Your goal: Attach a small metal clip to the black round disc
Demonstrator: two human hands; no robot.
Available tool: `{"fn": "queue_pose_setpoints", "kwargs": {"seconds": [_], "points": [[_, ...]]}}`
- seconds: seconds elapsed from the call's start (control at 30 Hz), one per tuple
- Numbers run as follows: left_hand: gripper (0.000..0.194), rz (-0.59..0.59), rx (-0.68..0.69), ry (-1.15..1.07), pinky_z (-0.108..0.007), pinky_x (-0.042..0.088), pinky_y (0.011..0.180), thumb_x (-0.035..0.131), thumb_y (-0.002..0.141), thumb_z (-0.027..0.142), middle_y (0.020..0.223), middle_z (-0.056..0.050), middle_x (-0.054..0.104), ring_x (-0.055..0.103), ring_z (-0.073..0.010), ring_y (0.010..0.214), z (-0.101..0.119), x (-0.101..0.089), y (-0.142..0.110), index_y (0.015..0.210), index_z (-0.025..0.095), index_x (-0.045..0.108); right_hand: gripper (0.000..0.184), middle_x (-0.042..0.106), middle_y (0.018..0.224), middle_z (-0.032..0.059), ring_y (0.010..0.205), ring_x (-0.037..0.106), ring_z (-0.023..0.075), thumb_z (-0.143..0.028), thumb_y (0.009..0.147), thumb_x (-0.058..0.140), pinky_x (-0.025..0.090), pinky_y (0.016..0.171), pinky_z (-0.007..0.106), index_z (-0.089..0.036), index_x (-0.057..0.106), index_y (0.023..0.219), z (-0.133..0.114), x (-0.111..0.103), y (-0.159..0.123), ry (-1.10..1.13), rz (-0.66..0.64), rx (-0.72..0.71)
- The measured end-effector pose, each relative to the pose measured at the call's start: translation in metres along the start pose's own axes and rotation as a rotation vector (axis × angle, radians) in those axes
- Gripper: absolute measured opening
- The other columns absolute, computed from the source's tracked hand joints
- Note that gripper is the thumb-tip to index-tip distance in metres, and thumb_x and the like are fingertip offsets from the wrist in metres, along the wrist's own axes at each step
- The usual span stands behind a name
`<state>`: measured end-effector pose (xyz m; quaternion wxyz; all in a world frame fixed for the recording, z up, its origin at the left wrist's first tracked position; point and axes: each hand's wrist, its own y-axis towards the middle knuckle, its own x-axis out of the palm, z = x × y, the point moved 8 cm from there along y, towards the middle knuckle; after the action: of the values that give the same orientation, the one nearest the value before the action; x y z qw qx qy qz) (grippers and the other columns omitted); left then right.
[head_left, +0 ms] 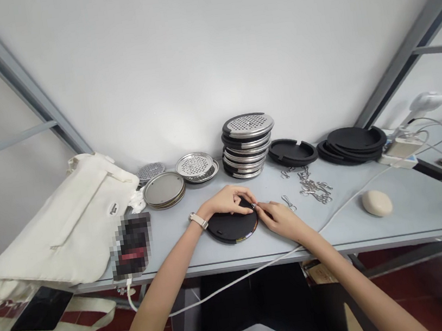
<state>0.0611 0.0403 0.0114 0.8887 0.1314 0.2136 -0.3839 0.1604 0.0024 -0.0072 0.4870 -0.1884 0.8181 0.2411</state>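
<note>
A black round disc (229, 227) lies on the grey table in front of me, with a strip of coloured edge showing at its front right. My left hand (226, 200) reaches over its far side, thumb on top and fingers curled at the right rim. At that rim, my right hand (281, 219) pinches a small shiny metal clip (253, 206); most of it is hidden by fingertips. Just right of this hand lies a single wire clip (289, 203), and beyond it a heap of wire clips (315, 190).
Behind my hands rises a stack of perforated metal discs with black rims (249, 148). Black round trays (352, 146) stand at right, metal plates (164, 189) at left. A white cable (342, 207) crosses the table near a cream oval object (376, 203). A white bag (65, 226) occupies the left end.
</note>
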Motion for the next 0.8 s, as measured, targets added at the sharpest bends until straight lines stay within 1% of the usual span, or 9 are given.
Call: {"fn": "queue_pose_setpoints", "kwargs": {"seconds": [0.2,0.33,0.43,0.53,0.6,0.8], "points": [[0.025,-0.023,0.002,-0.026,-0.015,0.032,0.044,0.065,0.073,0.018,0.091,-0.005,0.070,0.040,-0.0029,0.049,-0.002,0.002,0.000,0.098,0.012,0.066,0.035,0.066,0.069,0.0049,0.066,0.059,0.0191,-0.025,0.098,0.031,0.036,0.066,0.027,-0.019,0.056,0.074,0.002,0.000,0.000,-0.016,0.002,0.006],[0.024,-0.001,0.040,-0.002,-0.017,0.028,0.048,0.064,0.072,0.015,0.089,-0.004,0.069,0.038,-0.0034,0.053,0.001,0.000,0.000,0.096,0.012,0.067,0.035,0.066,0.070,0.0050,0.067,0.059,0.0194,-0.025,0.098,0.030,0.036,0.067,0.027,-0.019,0.055,0.074,0.002,0.001,-0.001,-0.012,0.001,-0.005],[0.029,0.034,0.045,0.023,-0.017,0.028,0.049,0.066,0.070,0.016,0.092,-0.003,0.066,0.036,-0.0036,0.054,0.002,-0.003,0.000,0.099,0.013,0.066,0.035,0.065,0.070,0.0050,0.066,0.059,0.0193,-0.027,0.098,0.029,0.036,0.066,0.027,-0.019,0.054,0.075,0.002,0.001,-0.001,-0.003,0.014,0.000],[0.034,0.081,0.005,0.077,-0.017,0.029,0.050,0.070,0.068,0.020,0.083,-0.001,0.062,0.037,-0.0040,0.055,-0.003,-0.007,0.000,0.101,0.013,0.067,0.036,0.063,0.067,0.0042,0.064,0.058,0.0187,-0.028,0.099,0.028,0.036,0.064,0.027,-0.020,0.053,0.074,0.004,0.001,-0.001,0.012,0.024,0.017],[0.034,0.091,-0.014,0.102,-0.017,0.029,0.050,0.071,0.068,0.023,0.077,0.001,0.059,0.037,-0.0042,0.054,-0.006,-0.008,0.000,0.101,0.013,0.067,0.037,0.063,0.067,0.0041,0.063,0.058,0.0182,-0.029,0.099,0.027,0.037,0.064,0.026,-0.020,0.052,0.074,0.006,0.001,-0.001,0.031,0.029,0.026],[0.036,0.074,-0.023,0.091,-0.017,0.029,0.048,0.071,0.069,0.027,0.075,0.001,0.061,0.036,-0.0037,0.052,-0.006,-0.002,0.001,0.101,0.013,0.066,0.035,0.064,0.069,0.0047,0.064,0.059,0.0185,-0.031,0.099,0.027,0.037,0.063,0.026,-0.020,0.052,0.077,0.011,0.001,-0.001,0.065,0.048,0.052]]}}
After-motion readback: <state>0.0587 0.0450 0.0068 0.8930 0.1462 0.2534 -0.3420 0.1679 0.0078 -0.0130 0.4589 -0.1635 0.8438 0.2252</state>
